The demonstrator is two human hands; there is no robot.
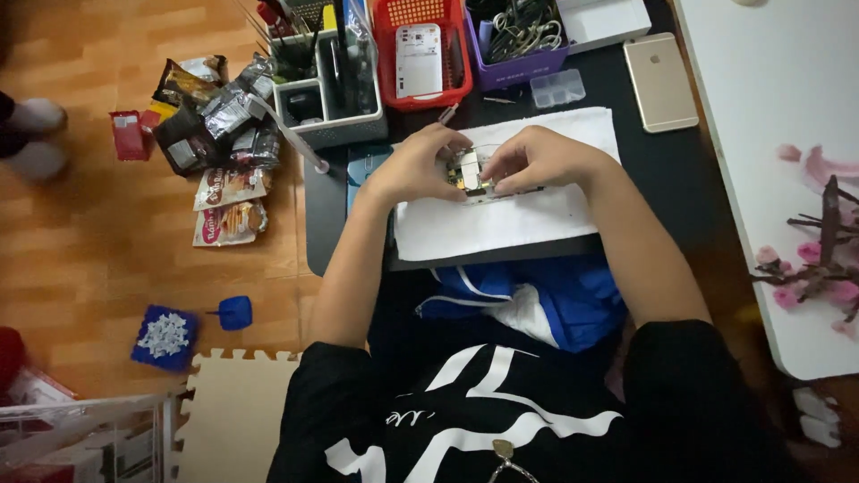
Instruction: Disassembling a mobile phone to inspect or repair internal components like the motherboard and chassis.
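You are holding a small opened device over the white towel on the dark table. Your left hand is curling around its left end, fingers pressed to it, and your right hand is pinching its right side with bent fingertips. Your hands are covering most of the device, so only a strip of circuit board and a pale part are showing; what kind of device it is cannot be told.

Along the far edge, a red basket is holding a white flat box, a purple bin is holding a tangle of metal tools, and a grey organiser is carrying dark tools that are hard to make out. A clear compartment box is lying near the purple bin, its contents too small to tell. A gold phone is lying face down to the right. Snack wrappers are lying on the wooden floor at left.
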